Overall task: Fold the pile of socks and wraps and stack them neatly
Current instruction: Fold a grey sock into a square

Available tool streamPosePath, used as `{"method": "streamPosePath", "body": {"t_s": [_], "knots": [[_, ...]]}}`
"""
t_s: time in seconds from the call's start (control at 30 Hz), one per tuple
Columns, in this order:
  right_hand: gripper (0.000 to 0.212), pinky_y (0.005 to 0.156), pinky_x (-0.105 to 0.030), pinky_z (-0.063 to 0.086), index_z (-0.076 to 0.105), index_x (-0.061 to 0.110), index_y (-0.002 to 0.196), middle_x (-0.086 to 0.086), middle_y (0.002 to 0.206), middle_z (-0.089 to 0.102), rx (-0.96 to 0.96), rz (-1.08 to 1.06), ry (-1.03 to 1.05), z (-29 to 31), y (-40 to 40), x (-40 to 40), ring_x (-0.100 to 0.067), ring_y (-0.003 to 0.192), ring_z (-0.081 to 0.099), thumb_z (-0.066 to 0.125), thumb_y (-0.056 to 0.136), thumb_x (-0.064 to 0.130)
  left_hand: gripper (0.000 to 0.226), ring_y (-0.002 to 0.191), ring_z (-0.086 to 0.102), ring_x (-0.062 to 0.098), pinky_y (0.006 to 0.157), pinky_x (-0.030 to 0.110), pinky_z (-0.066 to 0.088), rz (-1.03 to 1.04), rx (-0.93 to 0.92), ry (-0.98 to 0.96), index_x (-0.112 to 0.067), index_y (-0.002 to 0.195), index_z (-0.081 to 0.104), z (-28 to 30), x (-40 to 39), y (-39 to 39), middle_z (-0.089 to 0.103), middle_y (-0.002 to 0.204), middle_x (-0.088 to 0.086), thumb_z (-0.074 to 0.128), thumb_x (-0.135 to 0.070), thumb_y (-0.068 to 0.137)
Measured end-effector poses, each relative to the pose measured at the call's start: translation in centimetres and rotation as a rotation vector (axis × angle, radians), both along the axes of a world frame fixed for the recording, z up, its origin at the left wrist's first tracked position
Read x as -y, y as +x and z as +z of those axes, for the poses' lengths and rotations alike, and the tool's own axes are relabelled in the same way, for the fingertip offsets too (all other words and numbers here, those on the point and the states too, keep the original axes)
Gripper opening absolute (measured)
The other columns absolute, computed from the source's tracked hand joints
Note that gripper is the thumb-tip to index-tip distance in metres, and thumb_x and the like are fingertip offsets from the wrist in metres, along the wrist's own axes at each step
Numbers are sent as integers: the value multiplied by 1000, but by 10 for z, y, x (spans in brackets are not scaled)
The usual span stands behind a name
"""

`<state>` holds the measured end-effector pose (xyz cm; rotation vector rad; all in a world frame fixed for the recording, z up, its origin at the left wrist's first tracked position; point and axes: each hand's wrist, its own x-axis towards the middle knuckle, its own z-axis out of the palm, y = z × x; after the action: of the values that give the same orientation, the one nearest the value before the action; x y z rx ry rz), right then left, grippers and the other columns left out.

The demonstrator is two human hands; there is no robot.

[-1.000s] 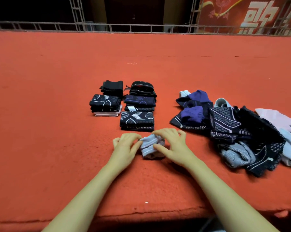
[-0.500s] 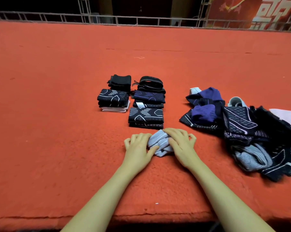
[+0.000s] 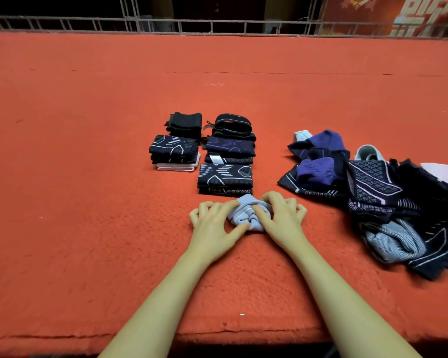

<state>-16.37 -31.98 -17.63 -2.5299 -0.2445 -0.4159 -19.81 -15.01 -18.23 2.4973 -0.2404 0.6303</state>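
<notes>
Folded stacks (image 3: 225, 178) block ahead, the loose pile (image 3: 388, 202) blocks right; carpet (image 3: 88, 202) lies open left.

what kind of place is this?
Probably an indoor stage or event platform: broad red carpeted surface, metal truss railing at its far edge, and a red banner with large characters behind.
</notes>
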Motion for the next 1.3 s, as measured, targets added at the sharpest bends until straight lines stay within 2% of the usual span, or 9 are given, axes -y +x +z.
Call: {"method": "streamPosePath", "body": {"t_s": [0.17, 0.3, 0.43, 0.5, 0.6, 0.7, 0.83, 1.03, 1.3], "knots": [[44, 76, -30, 11, 47, 32, 85, 14, 88, 51, 25, -65, -14, 0, 5, -6, -11, 89, 34, 21, 73, 66, 49, 86, 53, 24, 69, 29, 12, 63, 43, 75, -28, 101, 67, -3, 4, 7, 62, 79, -10, 44, -63, 76], [27, 79, -27, 12, 56, 43, 86, 18, 91, 57, -26, 65, 212, 5, 1, 3, -8, 98, 40, 35, 78, 58, 36, 76, 53, 27, 67, 31, 13, 197, 112, 130, -27, 81, 69, -2, 10, 18, 62, 67, -8, 45, -54, 80], [15, 88, -21, 14, 50, 55, 90, 21, 95, 58, -57, 193, 263, 7, -4, 10, -2, 100, 38, 46, 76, 53, 33, 78, 52, 30, 68, 31, 9, 268, 106, 80, -27, 81, 69, -2, 11, 22, 63, 70, -6, 45, -50, 80], [15, 84, -25, 15, 54, 47, 88, 20, 91, 57, -53, 153, 251, 5, -2, 6, -1, 96, 38, 51, 74, 52, 33, 79, 50, 29, 71, 33, 13, 275, 94, 71, -26, 85, 69, -2, 11, 22, 64, 73, -6, 45, -49, 79], [40, 79, -26, 15, 56, 31, 86, 18, 83, 53, -40, 64, 189, 2, 1, 0, -2, 89, 34, 46, 64, 63, 33, 80, 49, 29, 68, 29, 7, 276, 76, 59, -22, 98, 67, -5, 11, 24, 66, 81, -4, 55, -43, 76], [34, 76, -27, 14, 53, 26, 84, 17, 77, 49, -35, -2, 128, -1, 5, -4, -4, 86, 30, 51, 70, 56, 40, 85, 48, 29, 68, 29, 9, 266, 50, 8, -20, 108, 64, -5, 11, 23, 67, 88, -4, 57, -42, 75], [24, 79, -28, 14, 51, 23, 83, 17, 75, 46, -57, -79, 137, 0, 8, -7, -9, 90, 32, 64, 82, 44, 37, 84, 46, 28, 69, 30, 12, 213, 65, -16, -27, 99, 65, -3, 12, 19, 63, 83, -7, 43, -49, 78], [25, 84, -32, 15, 49, 22, 84, 14, 81, 51, -61, -151, 122, 0, 12, -16, -13, 93, 36, 64, 83, 42, 45, 85, 45, 23, 68, 29, 8, 240, 57, 60, -29, 95, 65, -6, 12, 22, 59, 82, -9, 44, -64, 75], [30, 82, -27, 17, 54, 21, 92, 17, 82, 45, -62, 103, 203, 1, 1, -5, -7, 90, 32, 74, 77, 37, 35, 82, 48, 30, 69, 29, 9, 294, 57, 38, -23, 90, 66, -5, 12, 27, 62, 74, 0, 54, -52, 75]]}}
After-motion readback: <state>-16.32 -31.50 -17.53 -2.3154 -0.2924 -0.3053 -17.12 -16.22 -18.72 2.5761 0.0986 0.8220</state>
